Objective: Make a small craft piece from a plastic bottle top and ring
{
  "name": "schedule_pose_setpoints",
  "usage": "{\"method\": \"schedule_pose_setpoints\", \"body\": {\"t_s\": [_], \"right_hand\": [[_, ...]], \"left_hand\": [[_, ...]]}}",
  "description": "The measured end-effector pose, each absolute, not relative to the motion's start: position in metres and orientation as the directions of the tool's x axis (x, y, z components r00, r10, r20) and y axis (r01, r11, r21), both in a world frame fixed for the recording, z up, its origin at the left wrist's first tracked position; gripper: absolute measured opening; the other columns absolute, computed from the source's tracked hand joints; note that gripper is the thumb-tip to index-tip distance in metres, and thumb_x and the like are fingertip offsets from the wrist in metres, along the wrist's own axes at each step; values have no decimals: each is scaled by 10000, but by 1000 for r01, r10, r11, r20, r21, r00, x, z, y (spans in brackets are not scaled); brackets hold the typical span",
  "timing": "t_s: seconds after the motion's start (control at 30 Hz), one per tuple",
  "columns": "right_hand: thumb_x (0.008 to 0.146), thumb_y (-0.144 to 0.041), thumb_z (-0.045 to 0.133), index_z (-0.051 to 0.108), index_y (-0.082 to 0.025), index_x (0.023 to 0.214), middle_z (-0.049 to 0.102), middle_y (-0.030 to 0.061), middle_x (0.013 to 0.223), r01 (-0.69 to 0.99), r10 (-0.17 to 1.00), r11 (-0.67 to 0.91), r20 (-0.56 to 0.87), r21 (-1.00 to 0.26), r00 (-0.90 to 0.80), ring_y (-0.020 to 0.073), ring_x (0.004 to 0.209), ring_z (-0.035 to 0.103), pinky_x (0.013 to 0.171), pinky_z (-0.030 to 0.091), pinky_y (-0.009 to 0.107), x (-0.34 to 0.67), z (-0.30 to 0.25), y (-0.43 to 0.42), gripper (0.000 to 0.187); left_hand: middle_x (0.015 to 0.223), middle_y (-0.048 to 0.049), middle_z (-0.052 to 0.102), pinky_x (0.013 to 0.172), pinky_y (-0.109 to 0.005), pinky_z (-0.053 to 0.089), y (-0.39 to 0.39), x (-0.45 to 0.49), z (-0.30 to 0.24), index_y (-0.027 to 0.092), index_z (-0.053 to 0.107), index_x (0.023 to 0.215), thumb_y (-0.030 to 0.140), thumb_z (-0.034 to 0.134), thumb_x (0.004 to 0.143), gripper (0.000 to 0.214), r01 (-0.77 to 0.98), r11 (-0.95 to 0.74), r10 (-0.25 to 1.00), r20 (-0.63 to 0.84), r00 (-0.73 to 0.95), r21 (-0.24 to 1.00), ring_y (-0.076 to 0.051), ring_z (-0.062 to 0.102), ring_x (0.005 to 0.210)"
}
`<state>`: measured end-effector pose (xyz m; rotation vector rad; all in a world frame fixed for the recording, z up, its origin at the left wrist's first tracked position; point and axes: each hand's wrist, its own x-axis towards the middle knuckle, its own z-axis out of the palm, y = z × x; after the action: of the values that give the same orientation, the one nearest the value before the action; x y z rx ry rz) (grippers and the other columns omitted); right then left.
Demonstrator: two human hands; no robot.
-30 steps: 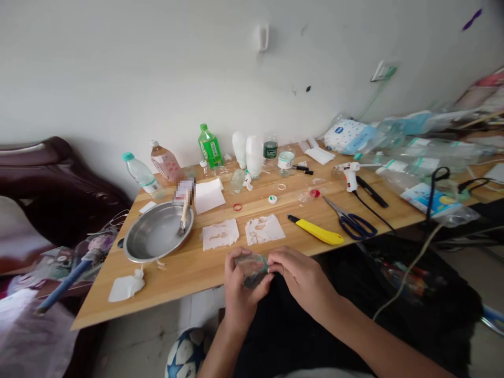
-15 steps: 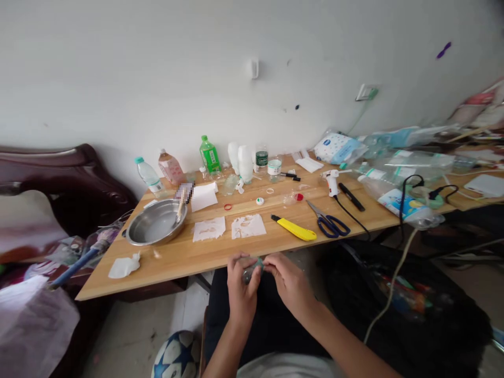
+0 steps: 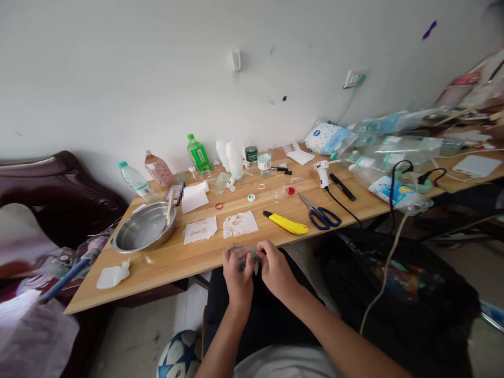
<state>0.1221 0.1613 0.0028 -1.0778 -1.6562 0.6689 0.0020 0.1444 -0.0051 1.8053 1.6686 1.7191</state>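
My left hand (image 3: 237, 275) and my right hand (image 3: 275, 269) meet over my lap at the near edge of the wooden table (image 3: 177, 260). Both are closed around a small clear plastic piece with a greenish tint (image 3: 246, 255), held between them. On the table just beyond lie two stained paper sheets (image 3: 239, 224), a yellow utility knife (image 3: 286, 223) and blue-handled scissors (image 3: 321, 214).
A steel bowl (image 3: 144, 230) with a brush in it sits at the left. Bottles, a green one (image 3: 198, 153) among them, line the wall side. A white glue gun (image 3: 323, 172), plastic bags and cables crowd the right. A football (image 3: 177, 356) lies on the floor.
The view has pulled back and shifted, so the table looks smaller and farther. My hands stay together on the clear piece, with small finger movements.
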Motion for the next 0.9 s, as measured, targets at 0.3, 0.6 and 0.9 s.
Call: {"method": "schedule_pose_setpoints", "body": {"t_s": [0.3,0.6,0.9], "right_hand": [[992,-277,357,432,-242,855,578,22,790,248,947,321,300,-914,-120,189,694,585,645,506,310,119,-7,155,160],[1018,-338,353,441,-243,836,549,-3,759,173,932,296,244,-939,-267,178,671,572,636,512,311,131,-3,153,223],[999,-232,460,542,-240,920,620,99,1120,309,876,475,475,-824,-79,217,1113,598,920,513,355,147,30,129,114]], "left_hand": [[1040,-87,579,797,-358,568,143,1,-13,196,696,886,283,618,922,122,650,-444,669,711,-218,617,-220,639,981],[1032,-75,593,779,-345,565,141,2,-14,205,690,873,238,637,899,68,656,-433,686,698,-206,619,-211,648,949],[1013,-60,615,929,-379,504,145,-16,20,231,655,941,237,586,935,69,607,-431,736,649,-192,668,-223,592,1073]]}}
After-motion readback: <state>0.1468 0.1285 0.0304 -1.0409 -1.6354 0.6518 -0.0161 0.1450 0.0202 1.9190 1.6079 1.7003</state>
